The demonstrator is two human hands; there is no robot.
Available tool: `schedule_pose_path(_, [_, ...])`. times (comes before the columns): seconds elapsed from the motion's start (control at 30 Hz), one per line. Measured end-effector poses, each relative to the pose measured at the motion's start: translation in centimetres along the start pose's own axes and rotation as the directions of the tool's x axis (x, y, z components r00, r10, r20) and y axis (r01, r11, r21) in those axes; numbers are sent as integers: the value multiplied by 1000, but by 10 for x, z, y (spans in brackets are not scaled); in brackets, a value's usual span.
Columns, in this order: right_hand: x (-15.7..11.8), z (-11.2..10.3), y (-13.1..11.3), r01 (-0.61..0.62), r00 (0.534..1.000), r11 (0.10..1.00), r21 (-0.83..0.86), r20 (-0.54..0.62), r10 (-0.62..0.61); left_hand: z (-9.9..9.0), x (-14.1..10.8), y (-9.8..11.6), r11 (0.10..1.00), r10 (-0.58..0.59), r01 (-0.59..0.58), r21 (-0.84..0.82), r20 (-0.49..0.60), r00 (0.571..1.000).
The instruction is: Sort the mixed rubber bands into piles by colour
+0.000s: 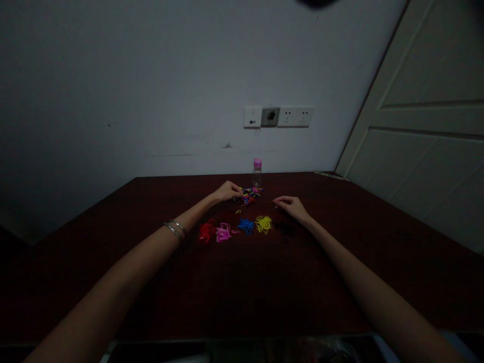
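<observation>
My left hand point(228, 191) is at the left edge of a mixed pile of small coloured bands point(251, 194), its fingers pinched together at the pile. Whatever those fingertips hold is too small to make out. To the right of the pile, my right hand point(291, 205) hovers near the dark table with thumb and forefinger closed; its contents cannot be made out. Nearer to me lie separate heaps: red point(206, 230), pink point(223, 232), blue point(246, 225), yellow point(263, 224) and black point(285, 229). One loose yellow band point(238, 212) lies between the mixed pile and the blue heap.
A clear bottle point(257, 177) with a pink cap stands upright behind the mixed pile. The dark red table point(234, 292) meets a pale wall with sockets point(295, 117). A panelled door point(423, 126) is at the right.
</observation>
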State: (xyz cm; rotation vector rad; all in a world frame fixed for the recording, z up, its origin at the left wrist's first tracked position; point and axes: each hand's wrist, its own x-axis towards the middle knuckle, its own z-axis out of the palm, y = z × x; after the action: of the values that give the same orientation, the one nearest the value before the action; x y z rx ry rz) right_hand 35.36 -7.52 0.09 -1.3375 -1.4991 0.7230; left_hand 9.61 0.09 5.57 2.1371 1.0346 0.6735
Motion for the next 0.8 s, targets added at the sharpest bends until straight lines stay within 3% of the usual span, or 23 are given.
schedule_pose_path(0.2, [0, 0, -1, -1, 1000, 1000, -31, -1, 1, 30, -2, 25, 996, 85, -84, -10, 140, 986])
schedule_pose_path(0.33, [1, -1, 1, 2, 1000, 999, -40, 5, -2, 54, -9, 38, 990, 138, -132, -38, 295, 946])
schedule_pose_path(0.47, [1, -1, 1, 2, 1000, 999, -35, 12, -1, 58, -11, 36, 991, 136, -135, -26, 327, 935])
schedule_pose_path(0.57, [1, -1, 1, 4, 1000, 1000, -27, 14, -4, 48, -6, 22, 993, 111, -117, 21, 205, 973])
schedule_pose_path(0.67, [0, -1, -1, 0, 1000, 1000, -29, 9, 1, 30, -3, 0, 996, 67, -65, 65, -25, 997])
schedule_pose_path(0.73, [0, -1, -1, 1, 1000, 999, -32, 7, -1, 16, -5, -17, 998, 38, -24, 65, -214, 976])
schedule_pose_path(0.8, [0, 0, 0, 7, 1000, 999, -38, 8, -6, 1, -9, -35, 999, -24, 41, 33, -399, 916])
